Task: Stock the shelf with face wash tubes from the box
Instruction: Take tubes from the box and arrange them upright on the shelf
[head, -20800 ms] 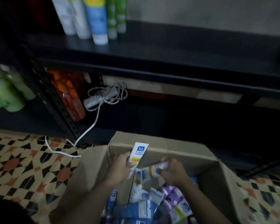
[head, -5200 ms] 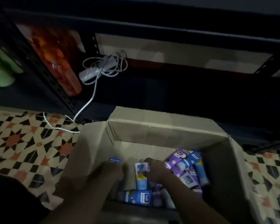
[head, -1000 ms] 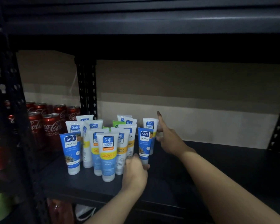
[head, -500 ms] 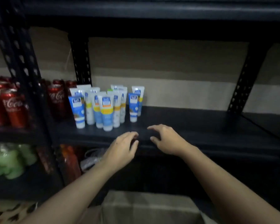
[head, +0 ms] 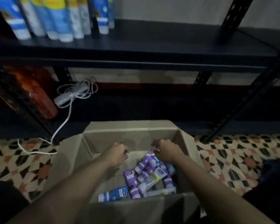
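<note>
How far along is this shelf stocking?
Done: a cluster of standing tubes occupies the left end of the shelf. In hand: the left hand and right hand hover over the box, fingers loosely curled, neither visibly holding a tube. Left: a pile of purple tubes and a blue tube lie in the box, so several trips probably remain.

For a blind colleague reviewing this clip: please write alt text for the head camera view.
The left hand and right hand reach into an open cardboard box on a patterned tile floor, just above loose purple and blue face wash tubes. Behind it, a dark shelf holds upright tubes at its left end.
</note>
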